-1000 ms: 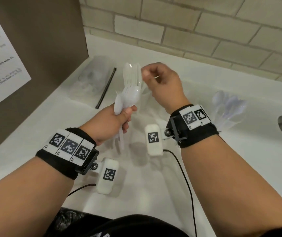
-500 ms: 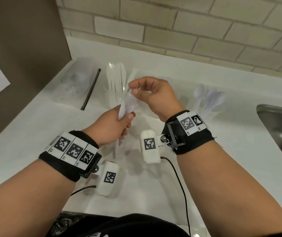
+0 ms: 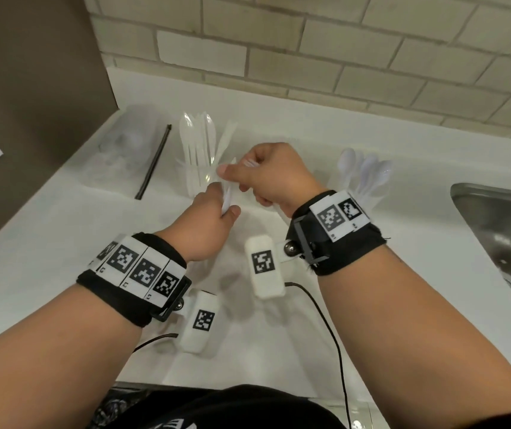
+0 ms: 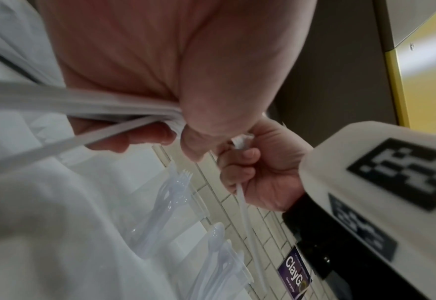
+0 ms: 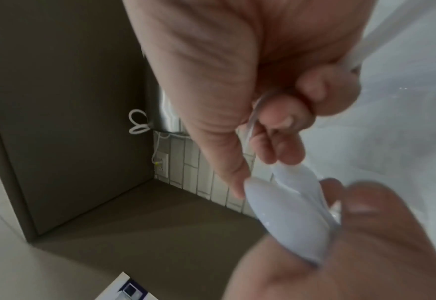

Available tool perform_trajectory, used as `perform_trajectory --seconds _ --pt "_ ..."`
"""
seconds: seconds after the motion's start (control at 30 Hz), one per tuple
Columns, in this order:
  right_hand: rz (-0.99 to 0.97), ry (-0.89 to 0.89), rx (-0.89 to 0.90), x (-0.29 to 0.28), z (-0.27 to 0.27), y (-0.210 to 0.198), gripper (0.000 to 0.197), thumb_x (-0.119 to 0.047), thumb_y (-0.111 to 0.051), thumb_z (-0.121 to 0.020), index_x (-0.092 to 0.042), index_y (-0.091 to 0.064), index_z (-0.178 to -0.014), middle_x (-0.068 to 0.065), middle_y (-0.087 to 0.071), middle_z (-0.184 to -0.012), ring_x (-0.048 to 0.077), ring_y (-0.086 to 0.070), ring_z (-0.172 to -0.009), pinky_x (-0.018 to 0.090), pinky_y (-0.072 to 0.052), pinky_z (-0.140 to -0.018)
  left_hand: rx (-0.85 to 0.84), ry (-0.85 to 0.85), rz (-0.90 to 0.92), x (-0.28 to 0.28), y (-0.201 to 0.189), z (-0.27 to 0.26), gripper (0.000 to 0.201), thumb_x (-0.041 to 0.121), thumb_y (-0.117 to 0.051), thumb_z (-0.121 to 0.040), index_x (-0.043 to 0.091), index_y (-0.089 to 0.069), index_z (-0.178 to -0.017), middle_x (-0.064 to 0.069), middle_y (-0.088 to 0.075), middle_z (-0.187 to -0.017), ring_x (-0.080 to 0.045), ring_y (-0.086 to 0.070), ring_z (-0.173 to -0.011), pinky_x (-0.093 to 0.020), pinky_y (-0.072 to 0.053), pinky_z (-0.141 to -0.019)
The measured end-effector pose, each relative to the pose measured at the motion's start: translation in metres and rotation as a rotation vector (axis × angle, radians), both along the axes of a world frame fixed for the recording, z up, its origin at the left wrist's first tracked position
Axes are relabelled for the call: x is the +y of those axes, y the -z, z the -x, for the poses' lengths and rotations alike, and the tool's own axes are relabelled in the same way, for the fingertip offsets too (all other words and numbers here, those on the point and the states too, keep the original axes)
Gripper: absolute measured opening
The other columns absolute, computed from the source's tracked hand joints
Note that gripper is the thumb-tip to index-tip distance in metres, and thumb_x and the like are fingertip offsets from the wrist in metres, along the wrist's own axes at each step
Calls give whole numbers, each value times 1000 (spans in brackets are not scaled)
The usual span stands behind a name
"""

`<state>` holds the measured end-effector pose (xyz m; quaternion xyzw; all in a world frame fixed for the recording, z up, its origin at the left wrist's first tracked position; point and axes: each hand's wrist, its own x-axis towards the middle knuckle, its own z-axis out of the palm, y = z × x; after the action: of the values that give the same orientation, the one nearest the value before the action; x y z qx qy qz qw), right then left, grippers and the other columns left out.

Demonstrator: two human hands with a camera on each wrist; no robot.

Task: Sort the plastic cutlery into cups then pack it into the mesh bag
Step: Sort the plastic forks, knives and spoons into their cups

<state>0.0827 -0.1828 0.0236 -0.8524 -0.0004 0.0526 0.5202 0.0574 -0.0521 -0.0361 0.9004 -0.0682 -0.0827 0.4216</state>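
Note:
My left hand [image 3: 217,209] grips a bundle of white plastic spoons [image 5: 288,213]; their handles [image 4: 83,109] fan out below its fist. Just above it, my right hand [image 3: 248,178] is curled round a single white utensil [image 4: 246,221], whose handle hangs below the fist. Its thumb rests against the spoon bowls. Behind the hands, a clear cup [image 3: 197,181] holds upright knives and forks. To the right, another clear cup with spoons [image 3: 367,174] stands. The mesh bag [image 3: 121,150] with its black zipper [image 3: 155,162] lies at the far left.
A steel sink [image 3: 501,243] opens at the right edge of the white counter [image 3: 62,243]. A brown panel [image 3: 31,88] walls off the left side and a tiled wall runs along the back. Wrist-camera cables [image 3: 325,320] trail over the counter's front.
Both hands have dropped lower over the counter. My right hand went from pinching at the top of the bundle to gripping one utensil in its fist.

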Motion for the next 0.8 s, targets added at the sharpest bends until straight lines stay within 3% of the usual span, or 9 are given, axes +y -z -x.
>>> perform_trajectory --seconds 0.17,0.23,0.3,0.37,0.43,0.53,0.63,0.7,0.8 --pt "22 33 25 7 -3 5 23 -18 -71 -75 -10 -54 -61 9 -58 -64 10 -38 -28 17 -29 -37 20 31 -40 -6 0 0 56 33 -41 -100 15 -18 -148 -16 -39 -135 -32 -49 -116 -31 -38 -86" --pt "131 8 -67 9 -3 3 21 -14 -64 -79 -11 -54 -62 3 -56 -62 10 -45 -39 18 -34 -41 23 44 -13 -7 2 1 57 33 -43 -99 15 -19 -148 -16 -39 -136 -32 -48 -120 -32 -39 -89" --pt "280 3 -213 9 -3 0 13 -14 -56 -84 -7 -59 -74 -1 -56 -67 11 -49 -57 21 -38 -50 37 37 22 -6 5 0 58 35 -44 -97 16 -21 -147 -16 -42 -137 -32 -47 -123 -39 -41 -98" --pt "320 86 -350 6 -5 -1 8 -13 -50 -88 -7 -53 -84 -5 -53 -68 11 -47 -62 24 -32 -51 67 12 54 -6 5 1 55 35 -43 -98 15 -24 -145 -16 -46 -132 -33 -51 -118 -46 -43 -100" --pt "229 192 -478 -1 -9 -5 5 -12 -48 -90 -11 -45 -86 -11 -46 -64 14 -48 -63 21 -28 -52 80 -16 93 -7 4 3 45 32 -42 -99 9 -32 -137 -14 -54 -115 -29 -57 -100 -45 -49 -93" --pt "117 328 -647 -16 -21 -18 8 -11 -47 -92 -5 -51 -96 -15 -44 -66 14 -50 -68 16 -31 -57 88 -56 166 -8 1 5 33 31 -40 -100 9 -38 -124 -5 -52 -89 -22 -55 -73 -34 -53 -67" --pt "-6 416 -756 -34 -45 -32 12 -9 -45 -91 -2 -51 -99 -15 -48 -71 17 -60 -68 29 -50 -61 110 -97 264 -4 -1 5 27 38 -42 -98 15 -47 -111 -2 -49 -83 -19 -52 -60 -39 -54 -61" --pt "-81 411 -766 -44 -58 -35 2 -9 -43 -90 -10 -44 -91 -8 -52 -75 21 -68 -65 39 -57 -56 135 -107 353 -2 -3 5 25 41 -46 -97 16 -49 -93 -3 -45 -75 -18 -46 -51 -35 -49 -53" --pt "-178 415 -818 -52 -71 -31 19 5 -41 -87 -14 -39 -83 -5 -49 -77 9 -62 -63 29 -59 -56 161 -106 421 -1 -6 4 28 42 -55 -93 18 -46 -81 -2 -42 -68 -15 -37 -46 -26 -35 -44"
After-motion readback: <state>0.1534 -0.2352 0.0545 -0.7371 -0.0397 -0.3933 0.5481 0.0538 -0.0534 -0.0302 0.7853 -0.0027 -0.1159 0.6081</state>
